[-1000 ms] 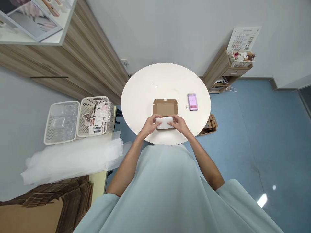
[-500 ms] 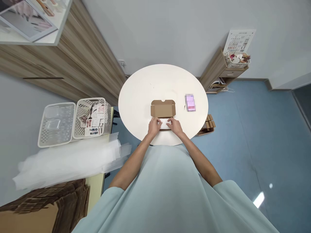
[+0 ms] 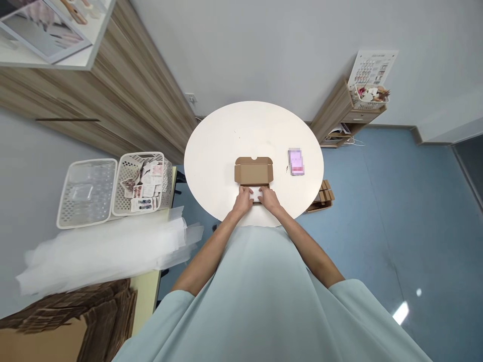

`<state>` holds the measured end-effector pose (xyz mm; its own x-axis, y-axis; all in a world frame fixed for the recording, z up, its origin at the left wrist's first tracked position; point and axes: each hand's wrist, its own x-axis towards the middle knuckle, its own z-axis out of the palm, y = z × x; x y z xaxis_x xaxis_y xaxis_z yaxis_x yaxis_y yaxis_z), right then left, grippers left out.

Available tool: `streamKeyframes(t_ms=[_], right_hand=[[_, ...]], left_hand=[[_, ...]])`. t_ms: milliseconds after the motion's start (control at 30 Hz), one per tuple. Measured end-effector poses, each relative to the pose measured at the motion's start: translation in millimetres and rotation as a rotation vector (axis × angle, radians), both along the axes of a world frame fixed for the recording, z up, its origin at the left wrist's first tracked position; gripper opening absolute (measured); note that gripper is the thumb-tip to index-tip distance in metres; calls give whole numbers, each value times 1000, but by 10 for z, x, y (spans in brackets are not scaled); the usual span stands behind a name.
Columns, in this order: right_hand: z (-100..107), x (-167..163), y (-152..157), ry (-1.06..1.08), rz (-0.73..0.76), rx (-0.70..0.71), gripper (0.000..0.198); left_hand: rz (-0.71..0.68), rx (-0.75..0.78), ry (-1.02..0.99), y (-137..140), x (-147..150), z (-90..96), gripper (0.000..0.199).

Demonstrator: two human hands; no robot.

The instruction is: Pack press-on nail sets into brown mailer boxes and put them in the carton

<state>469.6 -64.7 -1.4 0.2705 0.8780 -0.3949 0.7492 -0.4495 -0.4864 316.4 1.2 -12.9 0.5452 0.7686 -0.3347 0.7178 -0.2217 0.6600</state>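
A small brown cardboard box [image 3: 253, 171] lies on the white round table [image 3: 211, 151], its lid raised and leaning away from me. Inside its near part is a white packet [image 3: 255, 194], and my hands cover both ends of it. My left hand [image 3: 243, 201] has its fingers curled onto the packet's left end. On the right end, my right hand [image 3: 269, 199] presses with bent fingers and thumb. What the packet contains cannot be seen. To the right on the table lies a blurred pink and purple card or pack [image 3: 296, 161].
White baskets [image 3: 166, 186] stand at the left, one with small packs. Below them lie white wrapping sheets [image 3: 105, 251] and stacked flat cardboard [image 3: 109, 311]. A small wooden cabinet [image 3: 335, 115] stands back right. Cardboard boxes [image 3: 322, 196] sit low beside the table's right edge.
Both hands have moved slightly towards each other and down over the white packet, which shows less between them. The box stays in place with its lid raised.
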Motion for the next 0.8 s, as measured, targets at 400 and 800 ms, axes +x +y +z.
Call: streamKeyframes(t_ms=[400, 800], right_hand=[[147, -33, -16, -91, 37, 2, 17], [315, 643, 402, 259, -448, 254, 63]], left_hand=[[-24, 65, -8, -38, 1, 118, 25], [478, -196, -273, 868, -36, 259, 74]])
